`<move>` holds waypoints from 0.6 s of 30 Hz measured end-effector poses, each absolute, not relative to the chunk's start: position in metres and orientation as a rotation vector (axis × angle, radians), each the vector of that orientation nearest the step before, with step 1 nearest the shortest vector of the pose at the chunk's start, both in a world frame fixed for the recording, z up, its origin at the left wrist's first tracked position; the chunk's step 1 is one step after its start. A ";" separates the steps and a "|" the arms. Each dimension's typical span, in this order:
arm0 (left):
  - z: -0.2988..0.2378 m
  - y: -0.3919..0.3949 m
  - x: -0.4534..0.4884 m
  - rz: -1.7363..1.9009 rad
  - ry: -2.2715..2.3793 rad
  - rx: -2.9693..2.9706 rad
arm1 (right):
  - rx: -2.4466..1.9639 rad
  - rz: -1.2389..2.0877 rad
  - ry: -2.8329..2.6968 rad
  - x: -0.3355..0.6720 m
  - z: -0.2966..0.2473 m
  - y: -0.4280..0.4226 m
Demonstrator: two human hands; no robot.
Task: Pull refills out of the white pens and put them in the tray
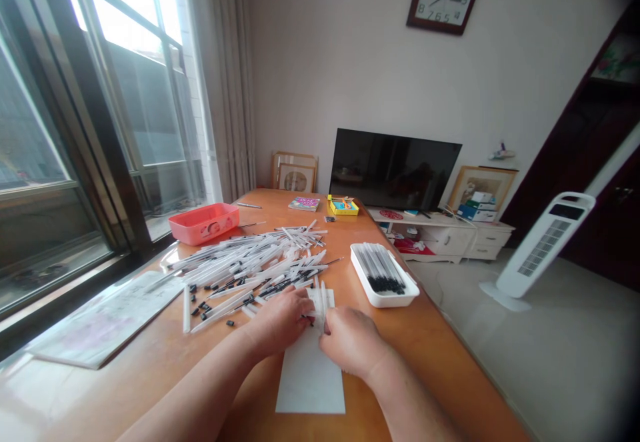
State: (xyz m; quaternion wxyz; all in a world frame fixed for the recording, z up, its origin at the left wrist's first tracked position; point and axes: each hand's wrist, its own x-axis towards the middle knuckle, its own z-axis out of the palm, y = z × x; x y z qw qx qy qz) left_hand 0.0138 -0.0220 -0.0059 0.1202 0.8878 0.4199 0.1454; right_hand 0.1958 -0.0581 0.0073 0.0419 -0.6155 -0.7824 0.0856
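My left hand [286,317] rests over the upper part of a white paper strip [311,385], its fingers curled together. What they grip is hidden; a small dark piece shows below the fingertips. Close on its right is my right hand [354,341], closed, with a clear pen barrel [323,295] rising from its fingertips. Beyond and left of both hands spreads a loose pile of clear pen barrels [250,259] with dark refills among them. Several small black pen caps [230,323] lie scattered at its near side.
A white tray [389,301] of black-tipped pens stands right of my hands, near the table edge. A red plastic box [204,225] sits at the back left. A flat booklet [107,322] lies left. Further back are a yellow box [344,208] and a colourful booklet [304,204].
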 end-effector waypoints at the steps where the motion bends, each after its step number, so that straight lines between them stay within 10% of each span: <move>1: -0.006 -0.022 0.015 0.438 1.224 2.609 | -1.886 0.261 -2.397 0.196 0.008 -0.058; 18: -0.010 -0.020 0.012 0.542 1.053 2.577 | -1.821 0.408 -2.321 0.204 0.012 -0.050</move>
